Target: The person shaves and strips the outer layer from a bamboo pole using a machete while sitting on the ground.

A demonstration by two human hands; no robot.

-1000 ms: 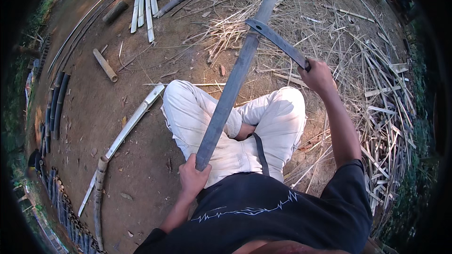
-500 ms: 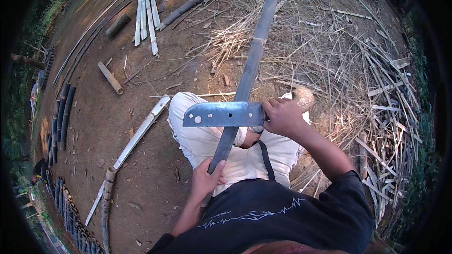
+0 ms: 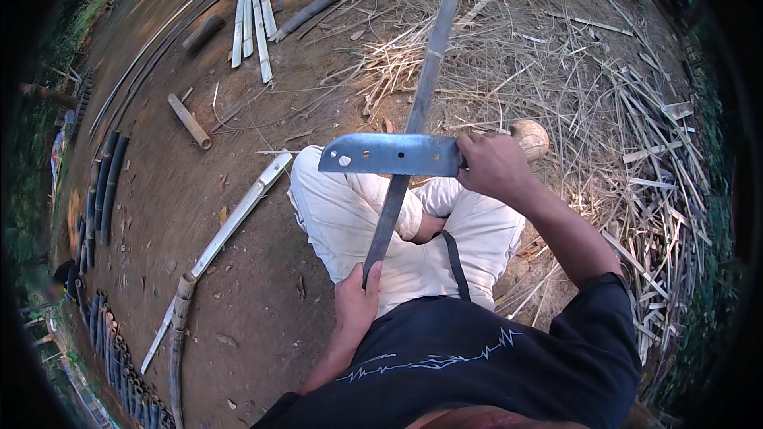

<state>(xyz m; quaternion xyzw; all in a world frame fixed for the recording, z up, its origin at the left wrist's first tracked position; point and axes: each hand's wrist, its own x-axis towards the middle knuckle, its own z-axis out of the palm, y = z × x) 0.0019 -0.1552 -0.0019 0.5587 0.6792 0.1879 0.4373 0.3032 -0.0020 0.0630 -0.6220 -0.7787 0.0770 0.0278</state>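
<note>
Left hand (image 3: 356, 298), grip clamped round near end of dark strip (image 3: 422, 95). Strip slants away over crossed legs (image 3: 327, 206). Right hand (image 3: 494, 165), right of strip: grip clamped on knife (image 3: 381, 154), blade crossing strip, contact unclear. Shavings (image 3: 397, 57) beyond, both sides; pale slats (image 3: 261, 24) farther, left of strip.

- pale bamboo strips (image 3: 260, 20) fanned out near the top
- a dark pole (image 3: 330, 4) slanting just beside them
- a short bamboo piece (image 3: 189, 121) on bare soil
- a long pale split length (image 3: 234, 218) at left, a mottled pole (image 3: 179, 342) crossing it
- dark bamboo tubes (image 3: 112, 191) farther left
- thin shavings (image 3: 401, 63) scattered ahead
- a heap of slats (image 3: 656, 218) at right
</note>
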